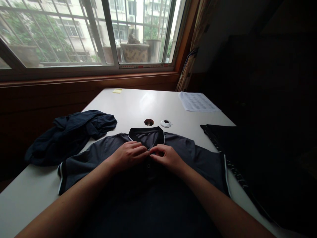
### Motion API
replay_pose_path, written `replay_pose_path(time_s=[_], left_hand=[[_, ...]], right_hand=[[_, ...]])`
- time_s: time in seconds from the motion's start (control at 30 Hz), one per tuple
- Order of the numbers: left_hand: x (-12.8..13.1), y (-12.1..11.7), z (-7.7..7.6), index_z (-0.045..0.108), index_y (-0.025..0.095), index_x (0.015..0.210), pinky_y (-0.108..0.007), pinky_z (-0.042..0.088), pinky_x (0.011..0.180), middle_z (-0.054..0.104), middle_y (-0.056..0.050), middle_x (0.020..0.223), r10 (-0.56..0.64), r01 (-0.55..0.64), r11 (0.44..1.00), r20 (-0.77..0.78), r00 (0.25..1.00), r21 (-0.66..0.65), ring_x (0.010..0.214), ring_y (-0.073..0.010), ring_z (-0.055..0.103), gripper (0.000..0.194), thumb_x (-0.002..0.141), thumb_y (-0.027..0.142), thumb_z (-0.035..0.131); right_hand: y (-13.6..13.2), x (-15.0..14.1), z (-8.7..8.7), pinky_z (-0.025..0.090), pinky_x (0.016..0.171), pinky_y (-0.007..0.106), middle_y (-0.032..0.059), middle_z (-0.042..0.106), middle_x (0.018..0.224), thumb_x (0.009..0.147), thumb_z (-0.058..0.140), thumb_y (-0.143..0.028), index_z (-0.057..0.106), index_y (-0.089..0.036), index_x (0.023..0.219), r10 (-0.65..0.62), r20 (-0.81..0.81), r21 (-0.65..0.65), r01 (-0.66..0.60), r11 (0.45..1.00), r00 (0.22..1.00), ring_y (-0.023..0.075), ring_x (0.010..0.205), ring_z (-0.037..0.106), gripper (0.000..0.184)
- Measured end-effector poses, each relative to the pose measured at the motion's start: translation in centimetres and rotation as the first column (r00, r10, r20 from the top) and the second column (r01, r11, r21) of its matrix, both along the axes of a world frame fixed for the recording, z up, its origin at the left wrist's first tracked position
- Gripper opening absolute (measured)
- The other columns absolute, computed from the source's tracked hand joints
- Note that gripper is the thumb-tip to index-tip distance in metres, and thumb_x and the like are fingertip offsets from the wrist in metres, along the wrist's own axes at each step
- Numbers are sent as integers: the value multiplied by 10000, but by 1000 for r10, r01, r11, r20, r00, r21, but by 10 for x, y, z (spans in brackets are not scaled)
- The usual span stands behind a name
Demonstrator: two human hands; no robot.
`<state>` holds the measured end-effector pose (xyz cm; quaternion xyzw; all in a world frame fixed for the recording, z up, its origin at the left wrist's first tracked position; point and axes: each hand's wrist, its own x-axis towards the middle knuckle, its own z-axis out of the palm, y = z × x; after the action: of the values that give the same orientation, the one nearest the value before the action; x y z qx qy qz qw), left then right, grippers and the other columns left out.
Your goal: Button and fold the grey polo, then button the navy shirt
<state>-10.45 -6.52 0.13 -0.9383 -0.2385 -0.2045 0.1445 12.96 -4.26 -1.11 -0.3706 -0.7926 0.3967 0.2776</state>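
Note:
A dark polo shirt (153,195) lies spread front side up on the white table, its black collar (159,136) toward the window and white-edged sleeves out to both sides. At the neck opening, just below the collar, my left hand (130,152) and my right hand (165,155) meet. Both have their fingers pinched on the placket, with the fingertips nearly touching. A small round button (149,166) shows on the placket just under them. Whatever sits between the fingertips is mostly hidden.
Crumpled dark blue clothing (71,135) lies at the left of the white table (133,102). Black folded fabric (247,155) covers the right side. Printed papers (198,101), a yellow sticky note (117,91), a cable hole (149,122) and its white cover (165,123) are farther back.

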Motion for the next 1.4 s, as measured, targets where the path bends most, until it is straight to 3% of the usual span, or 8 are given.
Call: replay_pose_path(time_s=[0.27,0.5,0.67,0.83,1.0,1.13,1.4], left_hand=[[-1,2,-6,612,173,1006,-290,470,623,658,-31,848,17,-16,1000,35,999,-9,700,-135,573,159,1021,219,460],[-1,1,-2,613,170,1013,-280,490,652,665,-26,857,22,-20,999,68,997,-31,721,-136,601,132,1011,218,490],[-3,0,-7,618,176,1025,-287,495,682,678,-26,877,40,-36,998,98,994,-44,745,-145,616,116,999,222,515],[-2,0,-8,622,178,1020,-287,501,700,678,-24,862,46,-41,998,114,992,-48,744,-146,619,113,996,214,518],[-1,-1,-7,622,178,999,-284,492,675,676,-21,843,45,-41,999,141,989,-34,720,-142,604,115,997,214,512],[0,-2,-5,627,178,991,-282,489,666,669,-23,832,41,-36,999,137,990,-37,713,-139,601,136,1002,215,496],[-1,-1,-3,630,175,949,-279,489,639,656,-21,806,21,-15,999,135,991,-41,685,-138,583,152,1000,219,494]], right_hand=[[-1,1,4,435,623,253,-6,653,743,834,716,-227,769,-199,937,6,8,24,-6,1000,1000,136,670,579,119],[-2,2,-2,469,694,266,0,658,748,895,677,-226,764,-220,947,20,-3,216,-19,976,1000,148,719,619,101],[-2,3,-6,456,754,297,16,672,776,918,675,-250,749,-219,955,5,40,438,-22,899,999,167,763,621,88],[-4,4,-2,391,738,329,29,678,754,965,613,-266,740,-198,960,-36,162,642,-78,763,986,169,731,598,144],[-8,5,5,347,733,340,21,662,703,988,567,-265,736,-206,955,-87,223,756,-116,645,971,164,697,570,182],[-10,6,6,344,742,337,14,655,694,987,560,-256,730,-209,954,-103,250,779,-136,613,963,162,684,556,180],[-8,6,4,353,755,334,12,663,706,968,574,-230,720,-206,914,-109,212,785,-103,611,971,160,698,570,157]])
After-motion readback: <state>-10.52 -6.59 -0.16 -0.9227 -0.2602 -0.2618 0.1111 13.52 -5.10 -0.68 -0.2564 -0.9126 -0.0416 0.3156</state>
